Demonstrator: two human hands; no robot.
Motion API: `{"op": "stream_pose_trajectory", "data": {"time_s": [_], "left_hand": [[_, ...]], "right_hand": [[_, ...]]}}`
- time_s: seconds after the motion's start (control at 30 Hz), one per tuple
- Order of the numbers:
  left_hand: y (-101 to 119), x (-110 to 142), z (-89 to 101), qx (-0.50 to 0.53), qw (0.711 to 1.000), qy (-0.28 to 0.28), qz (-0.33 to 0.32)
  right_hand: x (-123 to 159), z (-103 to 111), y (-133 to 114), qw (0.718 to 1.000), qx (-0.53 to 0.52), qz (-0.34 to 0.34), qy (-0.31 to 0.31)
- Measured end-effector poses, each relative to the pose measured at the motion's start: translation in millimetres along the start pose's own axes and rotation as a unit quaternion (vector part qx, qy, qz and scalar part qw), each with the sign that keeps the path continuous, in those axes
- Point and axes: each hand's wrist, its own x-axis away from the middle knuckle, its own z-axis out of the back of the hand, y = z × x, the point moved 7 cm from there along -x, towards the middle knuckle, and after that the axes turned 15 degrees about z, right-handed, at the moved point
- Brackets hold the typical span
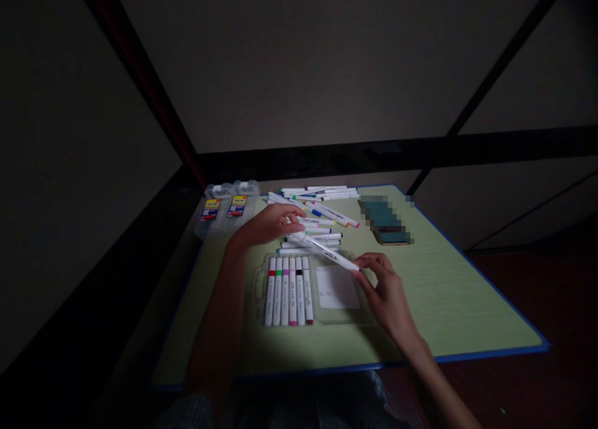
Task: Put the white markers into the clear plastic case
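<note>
My right hand (385,289) pinches one end of a white marker (326,251), which slants up and to the left over a clear plastic tray (339,317). The tray's left side holds several white markers (288,290) with coloured bands, side by side. Its right side shows a white card (336,287). My left hand (270,223) reaches forward with its fingers curled into a loose pile of markers (314,220) behind the tray; what it holds I cannot make out.
A light green table (448,292) with a blue edge carries everything. Two clear marker cases (227,214) with yellow labels lie at the far left corner. A dark phone-like object (385,222) lies at the far right. Dark bars and walls surround the table.
</note>
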Motion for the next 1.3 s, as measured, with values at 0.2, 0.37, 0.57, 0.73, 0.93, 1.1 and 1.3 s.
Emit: {"op": "stream_pose_trajectory", "data": {"time_s": [0.2,0.37,0.57,0.73,0.93,1.1,1.3], "left_hand": [[4.3,12.2,10.4,0.129,0.99,-0.046,0.023],[1.1,5.6,13.0,0.232,0.972,-0.011,0.032],[5.9,-0.2,3.3,0.267,0.96,0.026,0.074],[7.6,-0.9,-1.8,0.261,0.962,-0.001,0.076],[-0.3,-9.9,-15.9,0.254,0.963,-0.047,0.075],[-10.9,-18.6,-45.4,0.21,0.962,-0.139,0.101],[-21.0,-27.2,-72.5,0.167,0.965,-0.181,0.093]], "right_hand": [[19.0,-6.4,-21.5,0.996,-0.076,-0.035,-0.003],[27.3,-12.7,-34.8,0.989,-0.117,-0.085,-0.032],[32.9,-18.9,-40.7,0.969,-0.219,-0.114,-0.015],[39.2,-23.3,-37.2,0.95,-0.282,-0.132,0.019],[46.0,-26.5,-44.7,0.968,-0.233,-0.083,-0.033],[54.5,-31.3,-56.8,0.984,-0.123,0.009,-0.131],[59.4,-36.8,-54.4,0.98,-0.098,0.043,-0.167]]}}
